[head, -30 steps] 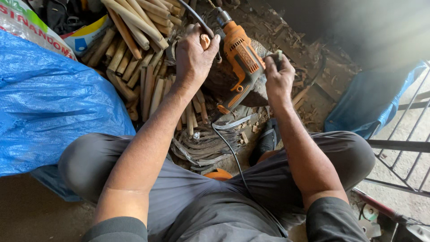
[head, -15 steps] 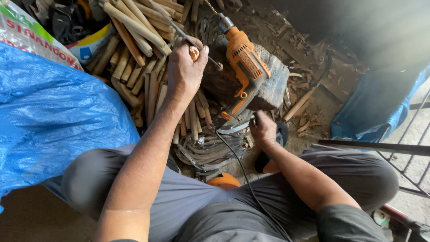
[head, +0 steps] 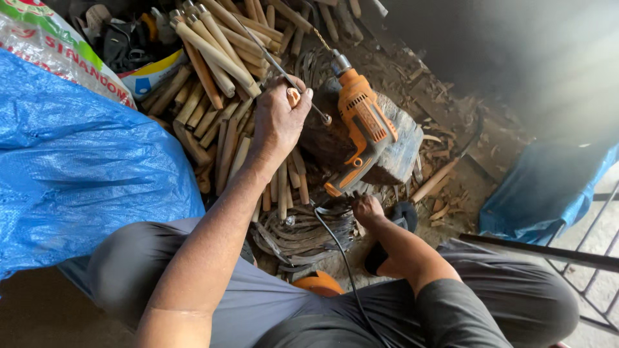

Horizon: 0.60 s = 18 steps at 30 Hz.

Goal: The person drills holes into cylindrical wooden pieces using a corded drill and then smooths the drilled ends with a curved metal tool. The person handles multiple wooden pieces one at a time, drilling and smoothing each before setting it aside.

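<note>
My left hand [head: 278,122] is closed around a short wooden handle piece [head: 293,96] over the heap of wooden handles [head: 222,122]. A thin metal rod [head: 284,71] runs past its fingers. An orange electric drill [head: 361,129] lies on a dark wooden block [head: 396,154], bit pointing away from me. My right hand [head: 366,207] is low, just below the drill's grip, reaching into a pile of curved dark metal blades [head: 303,235]; whether it grips one I cannot tell. The drill's black cord [head: 342,264] runs down between my knees.
A blue tarp-covered bundle [head: 77,167] fills the left. A printed sack [head: 58,45] lies behind it. Wood chips and offcuts [head: 445,174] litter the ground to the right. Another blue tarp [head: 548,193] and a metal railing [head: 580,258] stand at the right.
My right hand has left the drill and dropped to the pile of blades below the block. My left hand stays at the handles with the wooden piece. The camera has shifted slightly.
</note>
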{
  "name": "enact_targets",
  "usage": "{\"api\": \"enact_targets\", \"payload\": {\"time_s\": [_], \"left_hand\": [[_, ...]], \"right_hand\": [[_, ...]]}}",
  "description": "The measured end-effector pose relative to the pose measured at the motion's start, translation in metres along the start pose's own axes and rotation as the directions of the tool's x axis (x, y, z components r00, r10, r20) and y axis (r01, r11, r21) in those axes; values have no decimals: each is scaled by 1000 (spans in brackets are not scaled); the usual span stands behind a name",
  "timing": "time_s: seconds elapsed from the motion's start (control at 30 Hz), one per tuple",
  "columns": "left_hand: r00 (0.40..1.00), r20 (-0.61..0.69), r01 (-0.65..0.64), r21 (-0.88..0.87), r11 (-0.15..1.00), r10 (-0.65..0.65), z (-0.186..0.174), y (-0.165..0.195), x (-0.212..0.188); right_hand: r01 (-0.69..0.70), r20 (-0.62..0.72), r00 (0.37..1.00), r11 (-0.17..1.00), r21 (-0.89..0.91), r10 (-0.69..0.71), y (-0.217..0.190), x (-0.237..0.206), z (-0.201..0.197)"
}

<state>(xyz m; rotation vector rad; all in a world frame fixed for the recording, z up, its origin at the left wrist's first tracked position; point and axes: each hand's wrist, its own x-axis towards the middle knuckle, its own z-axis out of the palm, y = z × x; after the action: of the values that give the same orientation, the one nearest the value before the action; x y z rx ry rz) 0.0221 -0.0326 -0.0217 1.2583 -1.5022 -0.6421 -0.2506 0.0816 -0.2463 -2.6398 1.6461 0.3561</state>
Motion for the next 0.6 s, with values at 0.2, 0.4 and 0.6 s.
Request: {"api": "enact_targets", "payload": {"time_s": [0.2,0.4,0.6], "left_hand": [[999,-10,52,-54,997,-53,12,-11,9],[997,-78,-17,39,999,20,19,-22,13],[998,-64,14,41,999,-11,27,-23,15]], "right_hand": [[168,180,972,984,-64,-154,25,-13,4],[100,358,930,995,-9,-90,62,-43,-7],[-485,697,712,780,395,89,87,-100,-119]]}}
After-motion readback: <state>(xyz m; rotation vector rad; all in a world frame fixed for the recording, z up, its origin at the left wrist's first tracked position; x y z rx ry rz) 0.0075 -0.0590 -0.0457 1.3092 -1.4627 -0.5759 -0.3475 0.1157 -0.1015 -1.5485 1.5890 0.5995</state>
